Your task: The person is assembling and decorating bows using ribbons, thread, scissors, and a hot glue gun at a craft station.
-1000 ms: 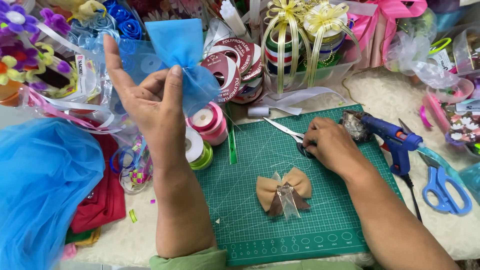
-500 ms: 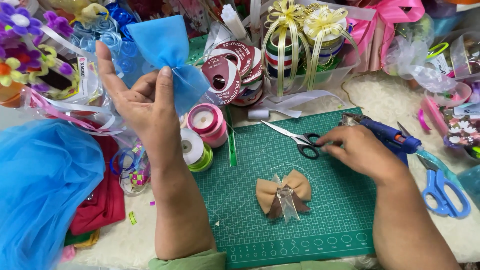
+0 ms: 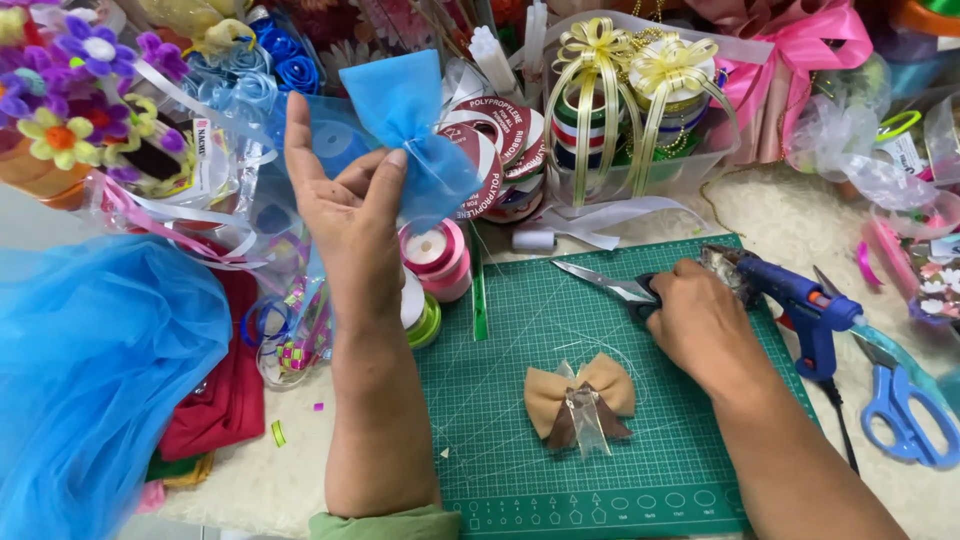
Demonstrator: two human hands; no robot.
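Note:
My left hand (image 3: pixel 345 215) is raised and pinches the middle of a blue tulle bow (image 3: pixel 410 125), held up over the ribbon spools. My right hand (image 3: pixel 700 325) rests on the green cutting mat (image 3: pixel 500 440) with its fingers on the dark handles of a pair of scissors (image 3: pixel 605 283), whose blades lie open and point left. A tan and brown ribbon bow (image 3: pixel 580 400) with a sheer strip across its centre lies on the mat between my forearms.
A blue glue gun (image 3: pixel 800 300) lies at the mat's right edge, blue-handled scissors (image 3: pixel 905 410) beyond it. Pink and green ribbon spools (image 3: pixel 435 260) stand left of the mat. A heap of blue tulle (image 3: pixel 90 380) fills the left. Ribbon rolls, bows and fabric flowers crowd the back.
My right hand went right toward the glue gun, then came back left onto the scissors' handles. My left hand has shifted the blue bow slightly.

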